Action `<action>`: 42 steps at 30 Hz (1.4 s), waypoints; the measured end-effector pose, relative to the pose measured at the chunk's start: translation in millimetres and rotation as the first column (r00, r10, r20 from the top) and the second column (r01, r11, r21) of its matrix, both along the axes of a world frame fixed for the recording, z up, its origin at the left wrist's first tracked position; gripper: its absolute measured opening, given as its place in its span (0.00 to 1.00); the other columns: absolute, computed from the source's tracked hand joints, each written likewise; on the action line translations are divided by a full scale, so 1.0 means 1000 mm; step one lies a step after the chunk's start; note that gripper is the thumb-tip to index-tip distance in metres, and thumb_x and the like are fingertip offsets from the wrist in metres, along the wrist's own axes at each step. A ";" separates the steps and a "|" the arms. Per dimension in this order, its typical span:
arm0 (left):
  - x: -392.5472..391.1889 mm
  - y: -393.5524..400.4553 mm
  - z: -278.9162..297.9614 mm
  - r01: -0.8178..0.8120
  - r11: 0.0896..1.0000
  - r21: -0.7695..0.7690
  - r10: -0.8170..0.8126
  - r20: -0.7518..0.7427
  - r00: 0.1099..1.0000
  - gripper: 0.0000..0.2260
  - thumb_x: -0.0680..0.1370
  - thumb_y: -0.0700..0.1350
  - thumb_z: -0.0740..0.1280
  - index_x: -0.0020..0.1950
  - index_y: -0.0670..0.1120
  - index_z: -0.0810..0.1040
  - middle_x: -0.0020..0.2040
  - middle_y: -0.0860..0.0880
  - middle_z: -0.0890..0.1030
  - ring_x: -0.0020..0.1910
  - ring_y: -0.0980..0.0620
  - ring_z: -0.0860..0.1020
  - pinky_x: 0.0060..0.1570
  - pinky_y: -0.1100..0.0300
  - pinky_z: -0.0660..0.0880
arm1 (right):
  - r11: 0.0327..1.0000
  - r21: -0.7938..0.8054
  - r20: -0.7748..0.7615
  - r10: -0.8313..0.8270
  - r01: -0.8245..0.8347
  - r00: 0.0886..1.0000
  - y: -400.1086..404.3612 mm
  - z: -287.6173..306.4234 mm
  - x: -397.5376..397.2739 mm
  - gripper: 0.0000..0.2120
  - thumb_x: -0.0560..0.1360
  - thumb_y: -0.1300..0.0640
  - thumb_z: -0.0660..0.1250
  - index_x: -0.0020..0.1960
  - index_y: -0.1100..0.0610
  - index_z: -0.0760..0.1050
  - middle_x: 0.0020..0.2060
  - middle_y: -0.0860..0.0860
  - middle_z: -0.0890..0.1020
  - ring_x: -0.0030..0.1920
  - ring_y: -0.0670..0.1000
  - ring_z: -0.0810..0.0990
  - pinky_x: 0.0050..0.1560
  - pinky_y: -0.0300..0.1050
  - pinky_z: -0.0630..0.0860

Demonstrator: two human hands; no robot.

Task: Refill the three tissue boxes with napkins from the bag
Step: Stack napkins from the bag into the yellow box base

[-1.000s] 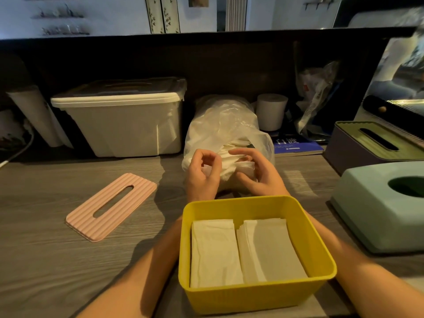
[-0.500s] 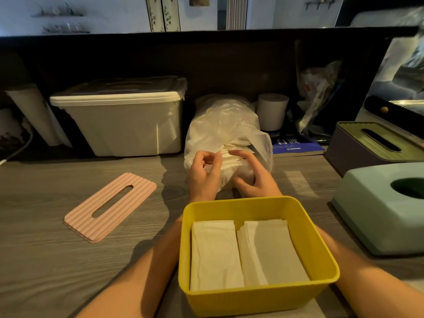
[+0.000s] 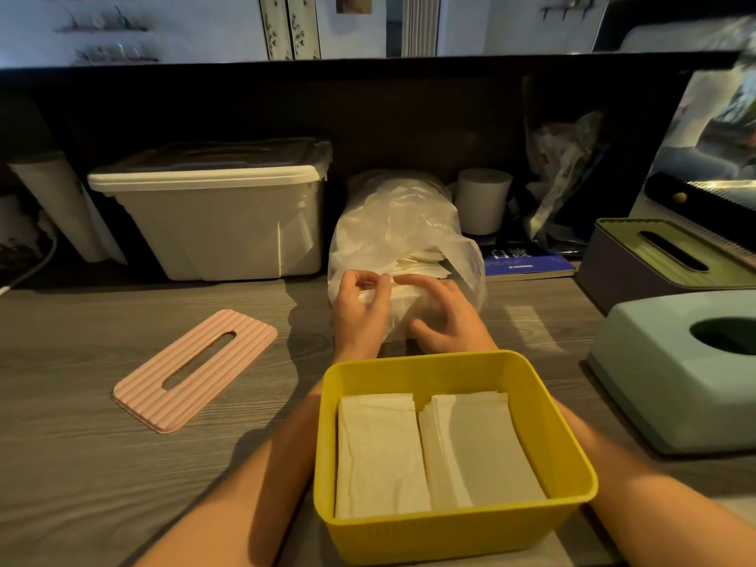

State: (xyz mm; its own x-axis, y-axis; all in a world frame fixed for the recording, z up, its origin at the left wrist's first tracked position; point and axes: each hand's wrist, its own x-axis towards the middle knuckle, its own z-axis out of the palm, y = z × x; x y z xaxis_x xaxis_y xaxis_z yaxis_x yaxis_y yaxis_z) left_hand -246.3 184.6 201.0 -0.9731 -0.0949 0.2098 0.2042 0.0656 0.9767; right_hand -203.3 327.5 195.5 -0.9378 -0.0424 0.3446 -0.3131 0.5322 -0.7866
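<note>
A clear plastic bag (image 3: 399, 223) of white napkins lies on the table behind a yellow tissue box (image 3: 450, 529). The yellow box is open and holds two stacks of napkins (image 3: 433, 448) side by side. Its pink slotted lid (image 3: 163, 396) lies flat to the left. My left hand (image 3: 360, 308) pinches the bag's plastic at its mouth. My right hand (image 3: 448, 317) rests on the bag's opening with fingers loosely bent over the napkins. A mint-green tissue box (image 3: 654, 386) and a dark box with an olive slotted lid (image 3: 626, 263) stand at the right.
A white lidded storage bin (image 3: 221, 223) stands at the back left. A paper roll (image 3: 482, 200), a blue book (image 3: 527, 261) and a crumpled bag (image 3: 564, 173) sit behind, against a dark back wall.
Both hands have moved a little farther into the bag's mouth and closer together. The boxes and lid have not moved.
</note>
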 end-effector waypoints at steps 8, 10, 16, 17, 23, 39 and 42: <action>0.001 -0.032 0.019 0.325 0.868 -0.376 -0.329 0.054 0.943 0.17 0.73 0.52 0.77 0.58 0.47 0.79 0.54 0.54 0.81 0.53 0.58 0.79 0.46 0.67 0.77 | 0.985 -0.167 0.048 0.049 -0.040 0.998 0.027 0.009 0.006 0.30 0.79 0.60 0.72 0.75 0.38 0.67 0.62 0.46 0.81 0.62 0.44 0.80 0.60 0.39 0.80; 0.001 -0.041 0.021 0.344 0.828 -0.442 -0.379 0.009 0.925 0.16 0.72 0.47 0.78 0.57 0.46 0.82 0.52 0.52 0.83 0.50 0.57 0.80 0.46 0.66 0.77 | 0.980 -0.200 0.033 0.014 -0.007 0.999 0.028 0.013 0.008 0.29 0.78 0.59 0.73 0.73 0.40 0.69 0.59 0.43 0.83 0.61 0.39 0.80 0.60 0.36 0.78; 0.003 -0.049 0.025 0.362 0.796 -0.485 -0.419 -0.010 0.908 0.12 0.72 0.45 0.78 0.54 0.49 0.85 0.47 0.53 0.85 0.46 0.60 0.81 0.44 0.68 0.78 | 0.996 -0.093 0.128 0.011 0.001 0.992 0.033 0.026 0.014 0.13 0.77 0.55 0.73 0.58 0.41 0.78 0.50 0.36 0.83 0.51 0.30 0.80 0.54 0.32 0.80; 0.004 -0.050 0.027 0.360 0.796 -0.486 -0.418 -0.011 0.909 0.12 0.72 0.45 0.78 0.54 0.48 0.85 0.47 0.52 0.85 0.47 0.58 0.82 0.45 0.66 0.79 | 0.996 -0.089 0.128 0.008 0.004 0.992 0.034 0.028 0.015 0.11 0.76 0.55 0.73 0.56 0.42 0.79 0.49 0.37 0.84 0.51 0.31 0.81 0.51 0.31 0.80; 0.023 -0.053 0.065 0.344 0.804 -0.485 -0.420 -0.054 0.906 0.14 0.73 0.44 0.78 0.58 0.47 0.84 0.49 0.52 0.85 0.50 0.52 0.83 0.51 0.54 0.82 | 0.986 -0.155 0.138 0.078 -0.056 0.987 0.036 0.060 0.037 0.12 0.78 0.52 0.72 0.60 0.44 0.79 0.51 0.41 0.87 0.53 0.42 0.85 0.53 0.40 0.83; 0.149 -0.053 0.122 0.404 0.727 -0.555 -0.453 0.054 0.890 0.12 0.76 0.47 0.75 0.54 0.51 0.74 0.46 0.47 0.84 0.41 0.49 0.83 0.44 0.54 0.81 | 0.986 0.155 0.221 0.026 -0.062 0.975 0.040 0.140 0.119 0.12 0.77 0.45 0.72 0.56 0.49 0.82 0.45 0.46 0.86 0.45 0.44 0.86 0.47 0.38 0.83; 0.160 -0.045 0.107 0.446 0.671 -0.592 -0.469 0.127 0.874 0.04 0.77 0.49 0.74 0.49 0.52 0.81 0.49 0.48 0.83 0.41 0.49 0.83 0.47 0.51 0.83 | 0.946 0.314 0.236 0.003 -0.079 0.972 0.039 0.137 0.129 0.08 0.80 0.48 0.69 0.57 0.48 0.82 0.47 0.44 0.85 0.45 0.43 0.85 0.44 0.34 0.82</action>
